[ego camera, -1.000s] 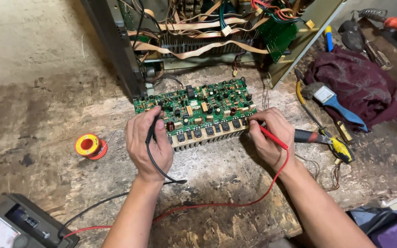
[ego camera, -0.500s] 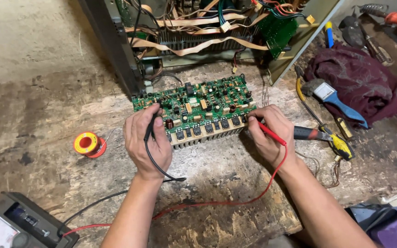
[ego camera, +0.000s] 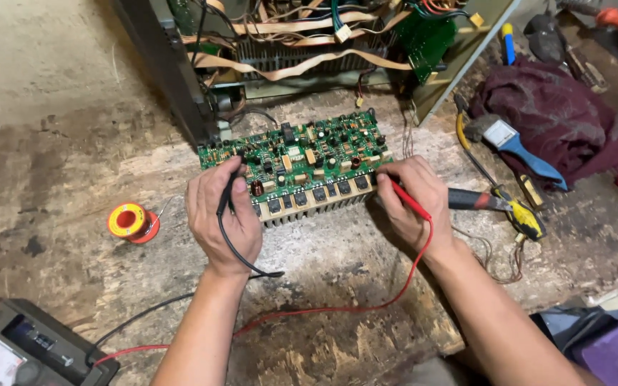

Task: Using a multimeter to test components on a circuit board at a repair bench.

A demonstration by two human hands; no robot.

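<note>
Worn wooden bench (ego camera: 337, 286) bears green circuit board (ego camera: 295, 154), densely populated.

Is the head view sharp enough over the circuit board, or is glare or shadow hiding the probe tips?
Head view: the circuit board is evenly lit and sharp, no glare; the left hand and right hand cover both probe tips; the frame's corners bend slightly.

meter (ego camera: 16, 354): cut off by bottom-left corner | black probe (ego camera: 227, 196) tip: hidden under left hand (ego camera: 222, 218)
</note>
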